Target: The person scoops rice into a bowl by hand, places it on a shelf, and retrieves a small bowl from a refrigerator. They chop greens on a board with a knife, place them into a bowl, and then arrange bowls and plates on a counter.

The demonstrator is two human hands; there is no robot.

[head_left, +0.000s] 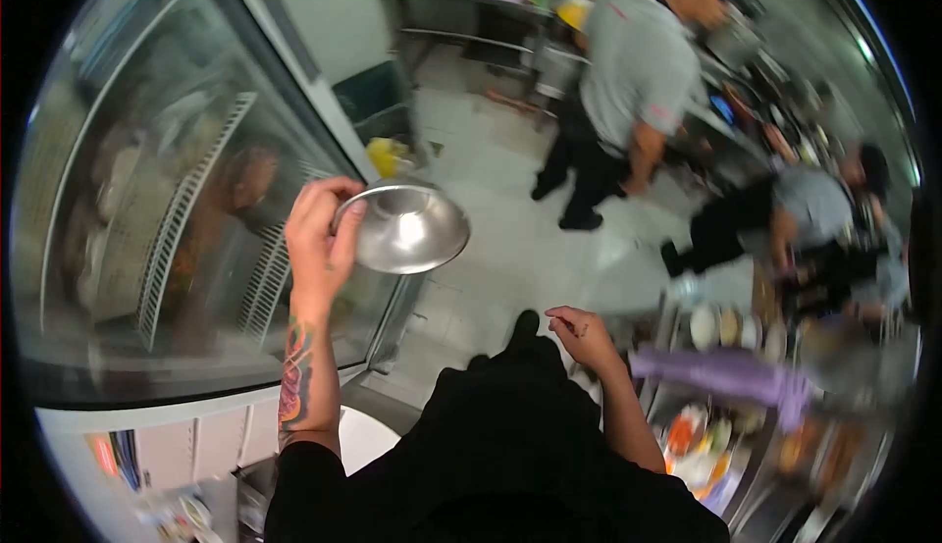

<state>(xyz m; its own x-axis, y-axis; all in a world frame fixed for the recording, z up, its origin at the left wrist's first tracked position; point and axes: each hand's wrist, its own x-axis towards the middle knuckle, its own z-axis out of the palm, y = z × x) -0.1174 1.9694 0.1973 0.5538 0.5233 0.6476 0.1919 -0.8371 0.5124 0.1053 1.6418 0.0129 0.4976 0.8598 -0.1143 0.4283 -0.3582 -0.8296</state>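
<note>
A shiny metal bowl (417, 234) hangs from my left hand (326, 234), its rim pinched between thumb and fingers. Just left of that hand stands a glass-fronted cabinet (211, 278) with white wire racks inside. My right hand (581, 335) is over the floor near my body, its fingers drawn together; whether anything small is between them I cannot make out. It touches neither the bowl nor the counter.
A person in a grey shirt (638, 62) stands ahead at a metal counter. More people bend over a worktop at the right. A purple cloth (721, 371) lies by food containers at the lower right. A dark bin (378, 102) stands beyond the cabinet.
</note>
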